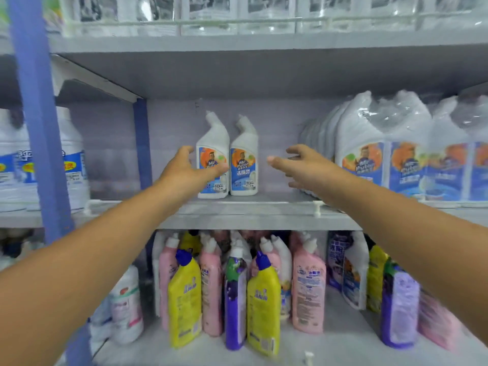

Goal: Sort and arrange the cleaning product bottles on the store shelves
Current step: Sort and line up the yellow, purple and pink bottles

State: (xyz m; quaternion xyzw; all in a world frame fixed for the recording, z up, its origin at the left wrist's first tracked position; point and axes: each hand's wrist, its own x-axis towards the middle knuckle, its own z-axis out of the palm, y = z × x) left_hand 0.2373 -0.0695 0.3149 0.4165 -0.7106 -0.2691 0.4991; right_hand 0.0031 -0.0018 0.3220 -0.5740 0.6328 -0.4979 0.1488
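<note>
Standing upright: two white angled-neck bottles (227, 159) | left hand (184, 167) cupping one | right hand (298, 165) open, empty

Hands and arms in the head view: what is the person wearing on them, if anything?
Nothing shows on either. The left hand and right hand are bare: no gloves, rings, watch or wristband visible. Both forearms are uncovered right down to the frame edges, so no sleeve or cuff appears. Any clothing higher up the arms is out of view.
</note>
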